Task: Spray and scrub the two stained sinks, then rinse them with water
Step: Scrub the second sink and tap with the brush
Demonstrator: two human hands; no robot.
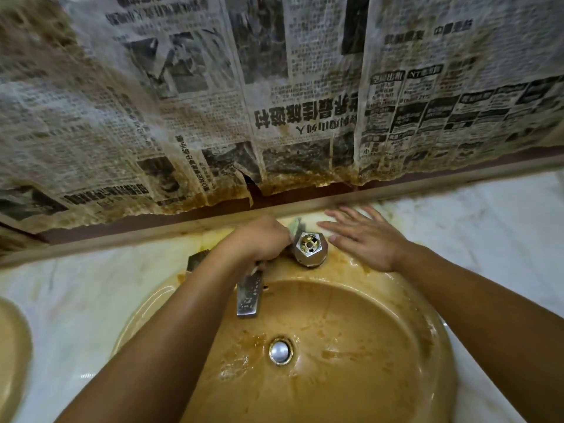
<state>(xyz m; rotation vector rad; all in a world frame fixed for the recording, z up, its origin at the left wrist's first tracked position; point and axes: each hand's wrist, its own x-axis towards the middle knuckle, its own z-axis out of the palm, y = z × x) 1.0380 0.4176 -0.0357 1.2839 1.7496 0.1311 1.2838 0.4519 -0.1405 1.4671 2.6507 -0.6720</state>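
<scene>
At the far left edge of the table [76,300], a second sink [12,346] is cut off by the frame; only an arc of its amber rim shows. The left tap handle [197,259] is largely hidden behind the left forearm. The blocky, spotted chrome spout [249,296] has its root covered by the left hand [262,239], whose grip is curled tight around a greenish scrub pad [294,225]; only a frayed corner shows past the knuckles.

The main sink [351,315] is an oval, glossy amber basin, wet and streaked with brown stains, its near rim out of frame. A round chrome drain plug [281,351] with a brass ring sits at its centre. The right tap handle [310,248], hexagonal chrome with a brass centre, stands just right of the pad. The right hand [364,239] lies flat on the stained back rim, grip wide, holding nothing. The table is white veined marble. Torn, stained newspaper [274,102] covers the wall above.
</scene>
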